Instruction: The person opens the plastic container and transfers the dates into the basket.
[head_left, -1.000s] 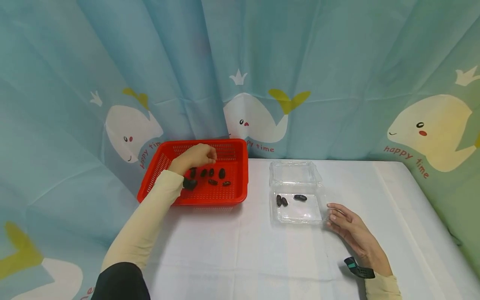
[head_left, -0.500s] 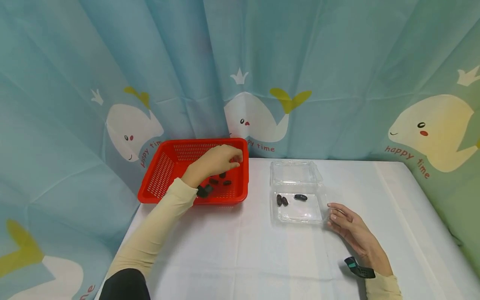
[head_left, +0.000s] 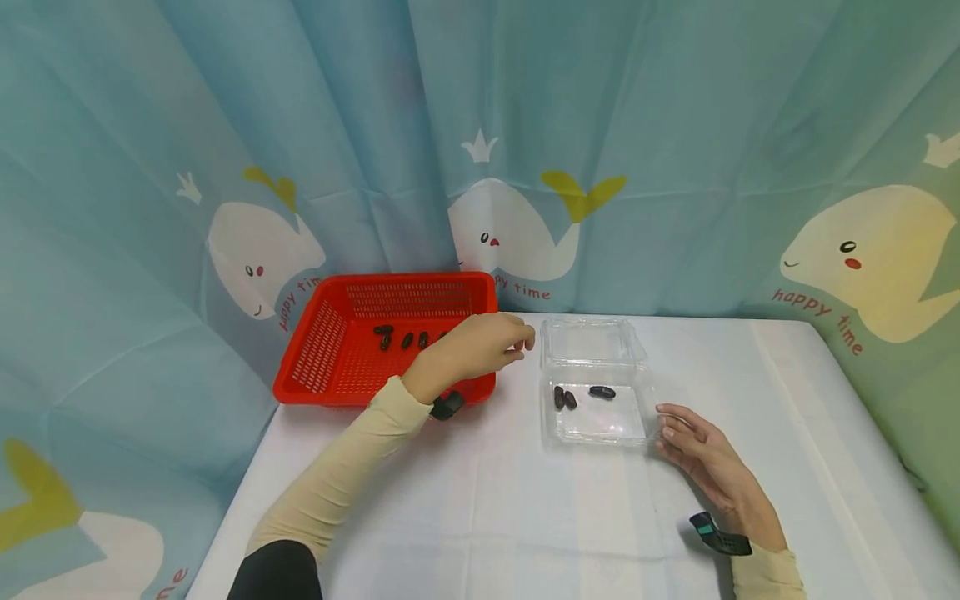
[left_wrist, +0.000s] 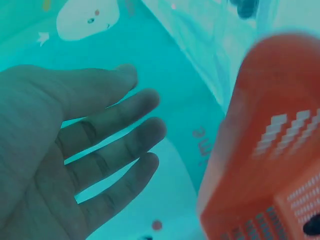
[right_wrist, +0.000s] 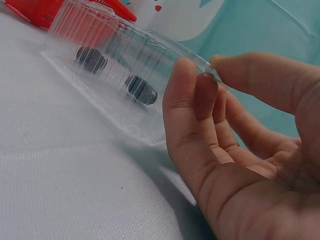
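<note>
My left hand (head_left: 480, 346) hovers past the right rim of the red basket (head_left: 318, 396), near the clear container. In the left wrist view its fingers are loosely extended and nothing shows between them. Several dark oblong dates (head_left: 407, 340) lie in the basket; the forearm and hand hide others. My right hand (head_left: 701, 454) pinches the right rim of the clear plastic clamshell container (head_left: 596, 437) between thumb and fingers, seen closely in the right wrist view. Inside the container are a pair of dates (head_left: 565, 398) at the left and a dark date-like piece (head_left: 602, 392) further right.
The container's hinged lid (head_left: 588, 342) lies folded back behind it. A white cloth (head_left: 540, 517) covers the table. A blue-green curtain (head_left: 675, 167) with whale prints hangs along the back and sides.
My left hand has moved right, from inside the basket across its rim toward the container, uncovering dates at the basket's back. My right hand has stayed on the container.
</note>
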